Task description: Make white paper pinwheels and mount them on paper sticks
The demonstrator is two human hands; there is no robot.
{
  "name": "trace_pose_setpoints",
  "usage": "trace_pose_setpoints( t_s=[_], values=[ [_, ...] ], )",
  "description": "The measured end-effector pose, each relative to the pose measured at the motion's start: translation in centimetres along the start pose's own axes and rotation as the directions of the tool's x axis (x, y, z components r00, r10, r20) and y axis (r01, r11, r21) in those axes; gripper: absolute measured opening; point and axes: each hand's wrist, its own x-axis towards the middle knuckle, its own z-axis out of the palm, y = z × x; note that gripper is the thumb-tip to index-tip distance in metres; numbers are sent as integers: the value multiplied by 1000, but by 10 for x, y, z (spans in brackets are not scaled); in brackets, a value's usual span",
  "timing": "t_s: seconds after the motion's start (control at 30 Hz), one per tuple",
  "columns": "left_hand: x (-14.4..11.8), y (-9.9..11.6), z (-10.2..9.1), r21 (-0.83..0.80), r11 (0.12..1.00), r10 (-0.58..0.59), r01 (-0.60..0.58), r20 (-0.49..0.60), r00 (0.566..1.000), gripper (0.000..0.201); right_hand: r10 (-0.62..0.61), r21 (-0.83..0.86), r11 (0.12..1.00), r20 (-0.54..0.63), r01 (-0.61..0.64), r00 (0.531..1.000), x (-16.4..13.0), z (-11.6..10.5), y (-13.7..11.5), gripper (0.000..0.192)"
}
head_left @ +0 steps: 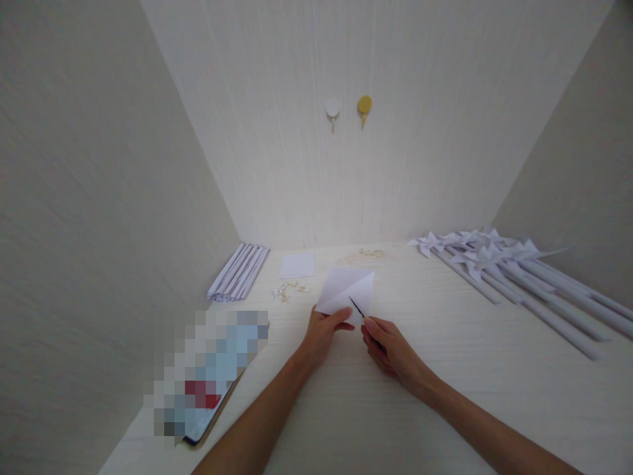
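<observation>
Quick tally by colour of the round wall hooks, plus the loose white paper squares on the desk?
White round wall hook: 1
Yellow round wall hook: 1
White paper squares: 2, one flat, one folded held by the left hand
Total: 4

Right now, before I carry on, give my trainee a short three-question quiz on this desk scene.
1. True or false: the left hand grips the folded white paper square by its near edge.
2. Which side of the pale wooden desk holds the finished white paper pinwheels on rolled sticks: A) the person's left, B) the person's right?
3. What does the right hand hold against the paper?

Key
1. True.
2. B; the bundle of plain white rolled paper sticks lies on the left.
3. A thin dark blade, its tip on the paper; cutter or scissors, I cannot tell.
</observation>
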Motion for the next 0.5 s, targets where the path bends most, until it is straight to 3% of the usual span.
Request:
trace_pose_setpoints(
  t_s=[0.17, 0.4, 0.5],
  values=[
    [1, -1, 1, -54, 998, 15, -15, -7, 1000, 19, 26, 16, 1000, -4, -26, 1000, 0, 3, -2, 38],
    [11, 0, -7, -162, 967, 149, -195, -258, 955, 21, -22, 42, 999, 13, 21, 1000, -2, 2, 0, 38],
    [13, -1, -10, -107, 973, 168, -205, -285, 944, 20, -88, 141, 986, -36, 92, 995, -1, -1, 2, 35]
  ],
)
